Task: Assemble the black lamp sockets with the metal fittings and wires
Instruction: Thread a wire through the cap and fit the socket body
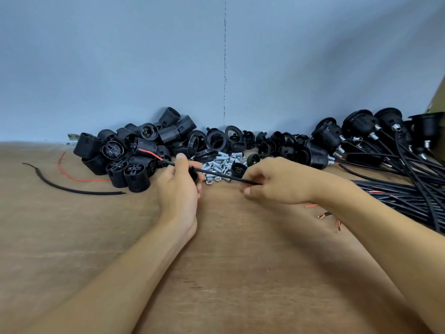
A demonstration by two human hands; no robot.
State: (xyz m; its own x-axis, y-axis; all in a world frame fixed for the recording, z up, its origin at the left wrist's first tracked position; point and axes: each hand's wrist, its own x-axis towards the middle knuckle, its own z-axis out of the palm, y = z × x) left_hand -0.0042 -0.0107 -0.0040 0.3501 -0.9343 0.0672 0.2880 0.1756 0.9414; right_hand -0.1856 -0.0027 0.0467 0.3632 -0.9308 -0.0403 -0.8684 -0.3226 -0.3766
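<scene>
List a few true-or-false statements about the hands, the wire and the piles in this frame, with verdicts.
1. The left hand and the right hand both grip one black wire. True.
2. The metal fittings lie in a tray. False: they lie in a loose heap on the wooden table.
3. The wire's red end sticks out beyond the left hand. True.
4. The wired sockets lie on the left. False: they lie on the right; the heap on the left is bare socket bodies.

Head-worn view, forward and down.
</scene>
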